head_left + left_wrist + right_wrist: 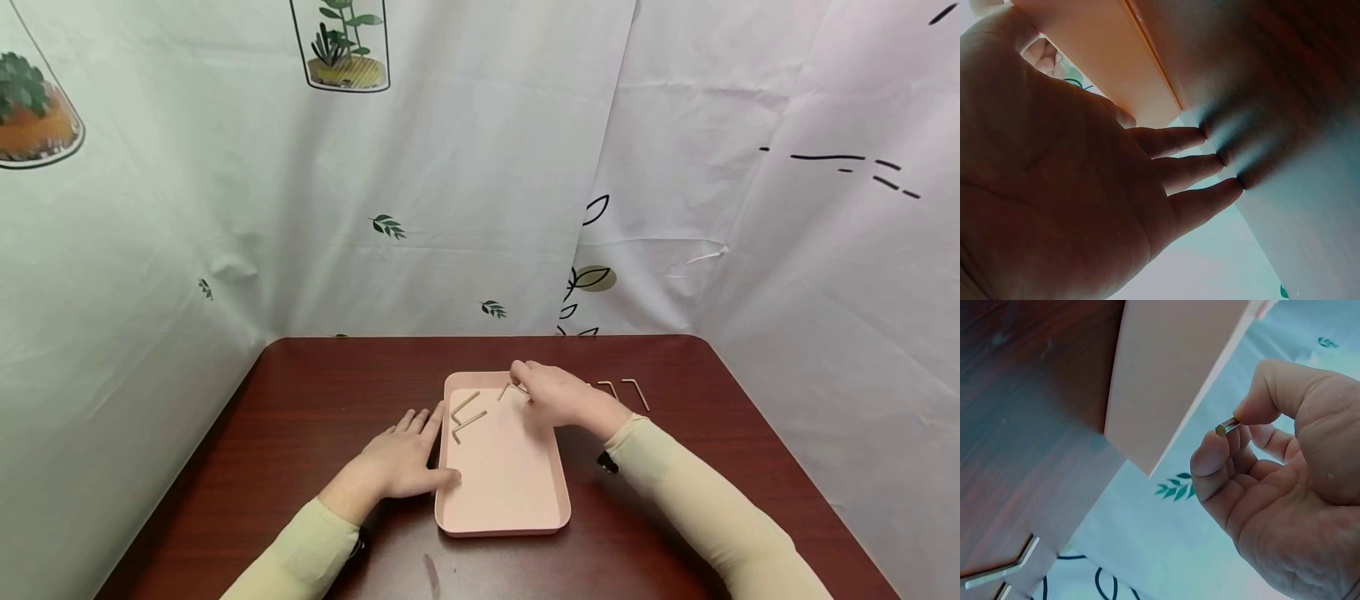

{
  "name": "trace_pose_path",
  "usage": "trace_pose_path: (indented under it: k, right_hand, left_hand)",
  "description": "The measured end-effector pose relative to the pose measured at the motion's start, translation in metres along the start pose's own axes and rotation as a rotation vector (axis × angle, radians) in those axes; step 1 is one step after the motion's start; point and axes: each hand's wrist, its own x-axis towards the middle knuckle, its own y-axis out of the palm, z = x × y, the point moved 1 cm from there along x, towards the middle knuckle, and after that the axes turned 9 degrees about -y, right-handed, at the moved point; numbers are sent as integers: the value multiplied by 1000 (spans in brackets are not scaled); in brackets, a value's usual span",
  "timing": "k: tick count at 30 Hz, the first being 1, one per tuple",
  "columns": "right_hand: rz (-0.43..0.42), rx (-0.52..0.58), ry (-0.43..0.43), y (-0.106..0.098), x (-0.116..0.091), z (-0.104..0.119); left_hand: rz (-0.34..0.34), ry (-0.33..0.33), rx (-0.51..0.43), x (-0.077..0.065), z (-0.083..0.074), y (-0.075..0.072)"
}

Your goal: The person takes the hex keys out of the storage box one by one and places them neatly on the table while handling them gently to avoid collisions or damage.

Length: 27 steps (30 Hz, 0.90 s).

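Note:
A pink tray point(502, 496) lies on the table, with two L-shaped hex keys point(472, 423) side by side in its upper left part. My left hand point(401, 461) is at the tray's left side, fingers spread and thumb over the rim. In the left wrist view its fingertips point(1232, 181) reach down to the tabletop. Over the far right part of the tray, my right hand point(558, 396) pinches another hex key point(1227, 427) between thumb and fingers. The key's hexagonal end points out in the right wrist view, while much of its length is hidden by the fingers.
More hex keys point(637, 395) lie on the dark red table point(345, 375) to the right of the tray, partly behind my right forearm. A white printed curtain point(450, 275) hangs behind the table and along both sides.

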Motion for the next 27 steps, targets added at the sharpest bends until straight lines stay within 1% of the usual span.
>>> trace_pose_path:
  k: [3, 7, 11, 20, 27]
  right_hand:
    - [-13, 10, 25, -4, -5, -4]
    - [-52, 3, 45, -12, -14, -9]
    - [-84, -1, 53, -16, -22, -13]
    - [-117, 23, 95, -15, -38, -29]
    - [-153, 6, 124, -15, -51, -40]
  left_hand:
    - [4, -2, 1, 0, 0, 0]
    - [4, -1, 4, 1, 0, 1]
    - [4, -2, 4, 1, 0, 1]
    - [3, -1, 2, 0, 0, 2]
    - [0, -3, 5, 1, 1, 2]
